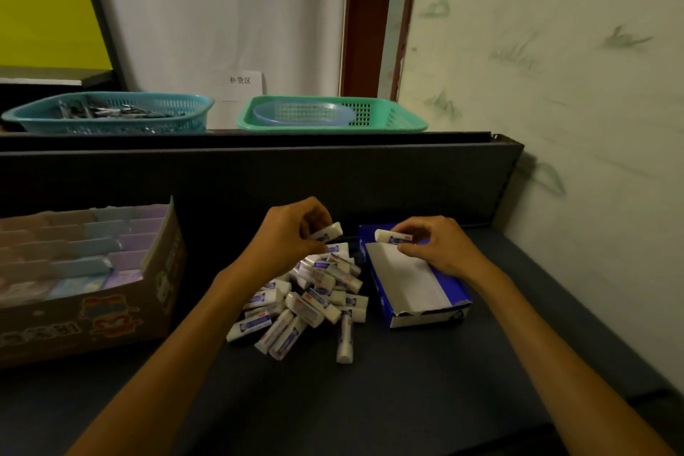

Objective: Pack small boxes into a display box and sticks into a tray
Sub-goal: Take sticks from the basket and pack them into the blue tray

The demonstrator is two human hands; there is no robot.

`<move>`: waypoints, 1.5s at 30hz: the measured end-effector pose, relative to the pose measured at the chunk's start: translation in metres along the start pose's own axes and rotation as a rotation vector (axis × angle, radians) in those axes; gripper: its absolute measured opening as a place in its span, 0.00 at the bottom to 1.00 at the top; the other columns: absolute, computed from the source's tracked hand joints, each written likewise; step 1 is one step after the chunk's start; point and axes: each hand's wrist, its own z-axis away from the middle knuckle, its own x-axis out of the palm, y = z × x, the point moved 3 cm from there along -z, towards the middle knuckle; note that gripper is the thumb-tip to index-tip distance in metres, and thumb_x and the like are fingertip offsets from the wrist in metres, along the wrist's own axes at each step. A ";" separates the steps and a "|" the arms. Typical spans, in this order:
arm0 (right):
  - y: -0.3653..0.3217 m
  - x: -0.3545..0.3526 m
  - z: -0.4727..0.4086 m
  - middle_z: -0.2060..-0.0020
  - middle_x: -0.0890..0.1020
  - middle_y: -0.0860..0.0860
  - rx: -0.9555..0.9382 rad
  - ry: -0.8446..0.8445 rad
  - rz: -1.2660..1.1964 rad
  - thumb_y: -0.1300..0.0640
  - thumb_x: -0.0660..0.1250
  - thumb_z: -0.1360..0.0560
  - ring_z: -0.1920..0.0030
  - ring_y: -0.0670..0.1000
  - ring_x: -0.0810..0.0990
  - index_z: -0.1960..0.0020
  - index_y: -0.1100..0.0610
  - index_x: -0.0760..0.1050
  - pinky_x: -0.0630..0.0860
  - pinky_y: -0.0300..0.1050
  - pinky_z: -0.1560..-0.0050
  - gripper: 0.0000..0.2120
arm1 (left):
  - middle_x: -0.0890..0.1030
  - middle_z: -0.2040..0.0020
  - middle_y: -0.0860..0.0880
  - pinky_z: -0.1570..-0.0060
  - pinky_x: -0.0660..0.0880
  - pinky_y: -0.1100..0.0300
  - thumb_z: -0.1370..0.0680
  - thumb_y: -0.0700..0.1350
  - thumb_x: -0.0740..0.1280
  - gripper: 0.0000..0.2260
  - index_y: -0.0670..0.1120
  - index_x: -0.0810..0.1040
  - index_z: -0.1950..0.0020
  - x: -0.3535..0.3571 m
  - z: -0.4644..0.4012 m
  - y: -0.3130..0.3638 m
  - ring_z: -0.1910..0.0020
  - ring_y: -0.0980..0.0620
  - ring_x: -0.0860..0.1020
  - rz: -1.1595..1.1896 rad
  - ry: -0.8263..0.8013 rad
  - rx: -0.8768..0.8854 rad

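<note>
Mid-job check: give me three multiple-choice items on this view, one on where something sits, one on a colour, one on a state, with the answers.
1. Where is the pile of small boxes?
A. Inside the teal basket
B. On the dark table, left of the blue display box
C. Inside the cardboard box

2. What colour is the outside of the display box?
A. Red
B. Green
C. Blue

3. What is the right hand doing?
A. Pinching a small box over the display box
B. Lying flat on the table
C. Gripping a basket

Answers: 1 B, the pile lies between the cardboard box and the display box. 2 C, its walls are blue. 3 A, fingers pinch one small box; the left hand holds another.
</note>
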 end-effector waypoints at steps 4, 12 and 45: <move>0.005 -0.007 -0.003 0.48 0.80 0.44 0.012 -0.035 0.002 0.57 0.71 0.27 0.50 0.39 0.77 0.43 0.49 0.77 0.72 0.33 0.52 0.14 | 0.77 0.55 0.56 0.61 0.74 0.68 0.30 0.42 0.73 0.16 0.53 0.73 0.46 0.007 -0.010 0.004 0.59 0.60 0.78 0.113 -0.021 -0.014; 0.023 -0.019 -0.017 0.48 0.80 0.46 -0.020 -0.047 -0.032 0.61 0.72 0.28 0.46 0.44 0.78 0.45 0.49 0.76 0.76 0.44 0.42 0.14 | 0.80 0.55 0.53 0.59 0.78 0.64 0.29 0.43 0.73 0.11 0.53 0.74 0.52 0.026 -0.036 0.015 0.58 0.58 0.80 0.149 -0.040 -0.026; 0.051 -0.023 -0.025 0.51 0.81 0.42 -0.185 -0.224 -0.044 0.59 0.72 0.28 0.49 0.36 0.78 0.46 0.51 0.77 0.73 0.30 0.49 0.12 | 0.79 0.52 0.55 0.49 0.76 0.61 0.28 0.46 0.71 0.08 0.51 0.78 0.50 0.109 -0.064 0.030 0.54 0.61 0.77 -0.082 -0.091 -0.013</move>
